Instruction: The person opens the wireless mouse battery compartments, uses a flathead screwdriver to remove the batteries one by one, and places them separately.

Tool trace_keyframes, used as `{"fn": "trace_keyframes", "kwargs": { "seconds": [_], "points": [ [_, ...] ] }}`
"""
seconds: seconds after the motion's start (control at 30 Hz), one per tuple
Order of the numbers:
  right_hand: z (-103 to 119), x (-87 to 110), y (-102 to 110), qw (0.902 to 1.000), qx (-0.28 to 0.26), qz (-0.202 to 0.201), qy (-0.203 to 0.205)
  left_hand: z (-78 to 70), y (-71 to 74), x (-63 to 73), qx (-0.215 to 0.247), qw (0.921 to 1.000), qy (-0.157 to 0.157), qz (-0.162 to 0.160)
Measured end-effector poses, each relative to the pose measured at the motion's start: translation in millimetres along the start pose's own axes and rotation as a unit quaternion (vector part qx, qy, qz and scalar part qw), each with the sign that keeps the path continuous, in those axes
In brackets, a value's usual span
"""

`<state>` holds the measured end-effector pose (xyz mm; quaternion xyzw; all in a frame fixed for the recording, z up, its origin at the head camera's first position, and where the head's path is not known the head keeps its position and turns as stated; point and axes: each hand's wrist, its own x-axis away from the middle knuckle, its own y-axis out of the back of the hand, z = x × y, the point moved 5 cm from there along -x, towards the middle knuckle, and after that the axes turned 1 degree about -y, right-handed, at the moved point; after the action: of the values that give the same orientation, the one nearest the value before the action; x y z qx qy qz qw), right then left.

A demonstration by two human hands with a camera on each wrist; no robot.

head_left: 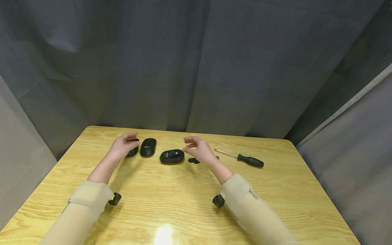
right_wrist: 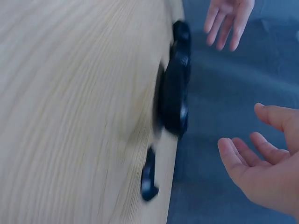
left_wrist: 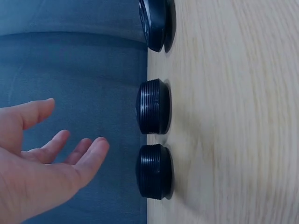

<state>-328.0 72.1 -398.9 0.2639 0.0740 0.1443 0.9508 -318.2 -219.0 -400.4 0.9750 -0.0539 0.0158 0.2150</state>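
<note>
Black plastic is seen in the leftmost rounded computer mouse [head_left: 132, 152], above which the left hand [head_left: 122, 147] is held, its thumb and fingers parted in a loose curve with nothing gripped. A second black, rounded mouse [head_left: 148, 147] is set just beside it, so the pair could be knocked together if the fingers were lowered off line. The right hand [head_left: 198, 149] is also held raised, thumb well apart from curved fingers and nothing gripped, near a black, glossy-topped oval mouse [head_left: 172, 156]; a smooth shell like that could be pushed away if it were met by one fingertip first. By the same hand, a small, slim black plastic piece [head_left: 194, 160] is partly covered in the head view, and could be brushed aside unseen. Farther right on the yellowish wood-grained table [head_left: 165, 194], a dark-green-handled metal screwdriver [head_left: 251, 161] is laid, which could be set rolling if it were clipped by the forearm.
</note>
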Motion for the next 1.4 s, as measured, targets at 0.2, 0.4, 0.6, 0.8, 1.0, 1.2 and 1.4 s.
{"fn": "trace_keyframes", "kwargs": {
  "seconds": [0.2, 0.4, 0.6, 0.8, 1.0, 1.2, 1.4],
  "points": [
    [16.7, -7.1, -26.7, 0.9946, -0.096, 0.030, -0.023, 3.6, -1.9, -8.7, 0.004, 1.0000, 0.002, 0.001],
    [25.9, -18.3, -50.1, 0.9869, -0.152, 0.046, -0.029, 12.9, -4.3, -14.6, 0.005, 0.9999, 0.009, -0.001],
    [26.7, -26.9, -76.4, 0.9761, -0.206, 0.051, -0.048, 23.2, -7.8, -15.2, -0.010, 0.9998, 0.018, 0.009],
    [31.4, -31.1, -105.2, 0.9632, -0.252, 0.052, -0.078, 28.2, -10.8, -13.1, 0.000, 0.9996, 0.022, 0.017],
    [28.6, -34.2, -132.4, 0.9611, -0.253, 0.043, -0.103, 30.7, -19.0, -15.2, -0.001, 0.9994, 0.025, 0.024],
    [26.9, -37.2, -145.0, 0.9618, -0.248, 0.025, -0.114, 34.8, -26.5, -16.1, -0.003, 0.9994, 0.023, 0.028],
    [22.1, -38.2, -154.2, 0.9589, -0.248, 0.020, -0.137, 36.5, -30.8, -14.2, -0.011, 0.9995, 0.017, 0.026]
  ]
}}
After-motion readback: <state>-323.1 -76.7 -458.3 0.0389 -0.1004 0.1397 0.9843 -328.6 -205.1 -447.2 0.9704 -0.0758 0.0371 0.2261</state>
